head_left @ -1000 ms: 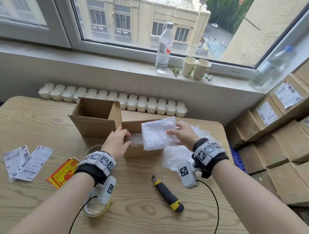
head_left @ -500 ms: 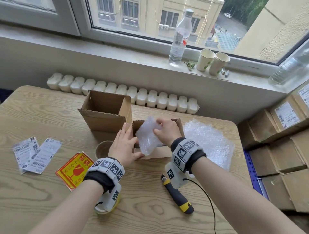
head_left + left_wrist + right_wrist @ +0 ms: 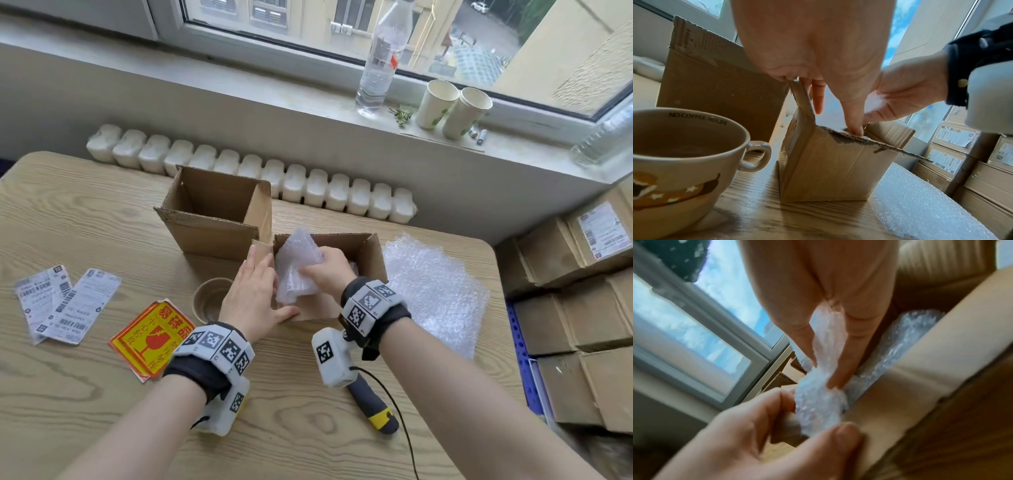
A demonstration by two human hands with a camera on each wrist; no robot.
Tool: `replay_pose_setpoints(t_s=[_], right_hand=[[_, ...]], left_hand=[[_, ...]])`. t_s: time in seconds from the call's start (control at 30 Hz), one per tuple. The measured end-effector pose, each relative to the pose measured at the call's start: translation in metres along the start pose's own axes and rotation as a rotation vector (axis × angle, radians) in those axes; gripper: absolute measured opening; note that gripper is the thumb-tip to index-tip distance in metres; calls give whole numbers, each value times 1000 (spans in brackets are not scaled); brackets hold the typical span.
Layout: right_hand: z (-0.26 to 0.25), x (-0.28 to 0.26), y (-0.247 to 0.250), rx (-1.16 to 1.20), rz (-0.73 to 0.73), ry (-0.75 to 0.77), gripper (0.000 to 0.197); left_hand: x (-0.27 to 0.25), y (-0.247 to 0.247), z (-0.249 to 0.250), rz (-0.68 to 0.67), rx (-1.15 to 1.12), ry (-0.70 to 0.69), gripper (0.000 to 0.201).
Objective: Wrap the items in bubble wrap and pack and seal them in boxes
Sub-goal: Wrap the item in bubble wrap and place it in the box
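The right hand (image 3: 329, 274) reaches into the small open box (image 3: 371, 253) on the wooden surface (image 3: 85, 219), its grip closed on a crumpled piece of bubble wrap (image 3: 294, 270) that stands half inside the box and half above its rim; in the right wrist view the wrap (image 3: 824, 369) is pinched between thumb and fingers (image 3: 795, 331), though blur softens the edges; whether anything is inside the wrap cannot be told. More wrap lines the box interior, mostly hidden by the hand. The left hand (image 3: 251, 294) steadies the box's left corner; its fingers lie along the upright side flap and the thumb runs along the near wall; the left wrist view shows fingertips (image 3: 855, 129) touching the torn top edge of the box (image 3: 830, 170), so this grip is loose, fingers mostly straight, clasping nothing fully.

A larger open box (image 3: 212, 212) stands just behind and left, touching the small one. A mug (image 3: 207, 299) sits beside the left wrist, partly covered by it; its inner rim reads "NO COFFEE NO LIFE" in the left wrist view (image 3: 684, 146). A flat sheet of bubble wrap (image 3: 435, 291) lies right of the small box; a utility knife (image 3: 375, 407) lies near the right wrist, its front hidden by the wrist camera; red and yellow stickers (image 3: 150, 339) and shipping labels (image 3: 65, 305) lie at left; stacked cartons (image 3: 582, 291) are cut off at the right edge.
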State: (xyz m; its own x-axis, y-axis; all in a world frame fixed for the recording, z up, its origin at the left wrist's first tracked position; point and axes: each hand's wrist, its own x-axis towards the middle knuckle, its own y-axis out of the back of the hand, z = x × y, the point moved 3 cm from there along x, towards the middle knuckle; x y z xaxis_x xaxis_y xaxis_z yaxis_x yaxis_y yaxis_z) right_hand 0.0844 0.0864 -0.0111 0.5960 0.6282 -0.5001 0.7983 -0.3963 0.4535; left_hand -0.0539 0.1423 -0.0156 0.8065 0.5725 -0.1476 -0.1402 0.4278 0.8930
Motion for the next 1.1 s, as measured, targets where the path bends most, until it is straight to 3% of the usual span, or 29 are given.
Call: replay_pose_setpoints(t_s=[0.1, 0.27, 0.4, 0.47, 0.57, 0.67, 0.77, 0.9, 1.03, 1.1], right_hand=[[1, 9, -8, 163, -10, -68, 14], [14, 21, -19, -185, 28, -153, 27], [2, 14, -7, -426, 38, -4, 33], [-3, 5, 5, -335, 98, 90, 33], [-6, -6, 10, -283, 140, 280, 16], [-6, -2, -9, -412, 76, 340, 11], [-5, 10, -29, -589, -69, 311, 23], [-4, 11, -26, -719, -279, 280, 35], [5, -7, -14, -721, -272, 348, 40], [12, -17, -9, -692, -246, 400, 40]], left_hand=[[2, 2, 1, 19, -39, 22, 62], [1, -2, 1, -3, 16, -22, 57], [0, -4, -3, -45, 49, -27, 56], [0, -5, -5, -57, 57, -28, 57], [0, -7, -6, -41, 53, -29, 55], [0, -5, -6, 19, -24, -11, 58], [-1, 0, -3, 15, -47, 47, 89], [4, 1, -3, -8, 13, 16, 79], [6, 10, 4, -41, 139, -3, 91], [12, 14, 8, -33, 264, -89, 92]])
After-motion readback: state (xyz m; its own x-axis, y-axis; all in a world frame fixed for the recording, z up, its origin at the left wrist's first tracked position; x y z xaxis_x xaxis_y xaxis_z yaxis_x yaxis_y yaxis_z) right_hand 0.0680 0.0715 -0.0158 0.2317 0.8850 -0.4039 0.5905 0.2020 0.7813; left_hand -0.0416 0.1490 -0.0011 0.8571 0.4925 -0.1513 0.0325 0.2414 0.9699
